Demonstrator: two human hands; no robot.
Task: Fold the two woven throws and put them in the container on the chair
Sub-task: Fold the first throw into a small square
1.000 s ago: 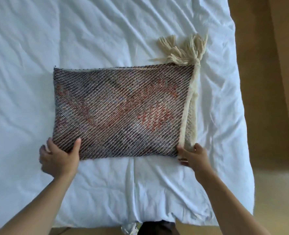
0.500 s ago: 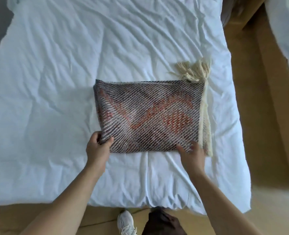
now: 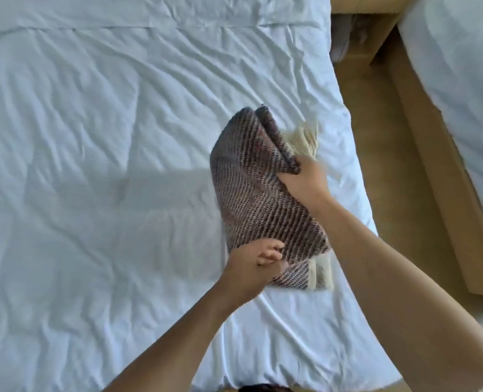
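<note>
Folding woven throw (image 3: 258,190) on bed (image 3: 93,165) — left hand (image 3: 253,263) grips near edge, right hand (image 3: 302,179) grips far corner; next — flatten, lift toward unseen container.

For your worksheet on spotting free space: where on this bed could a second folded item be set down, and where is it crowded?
Free: the white duvet left of the woven throw. Crowded: its right edge, where the left hand and right hand grip the throw.

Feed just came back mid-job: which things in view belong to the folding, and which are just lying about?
In the job:
woven throw, half folded
left hand, gripping its near edge
right hand, gripping its far corner

Just there:
white bed under it
second bed at the right
</note>
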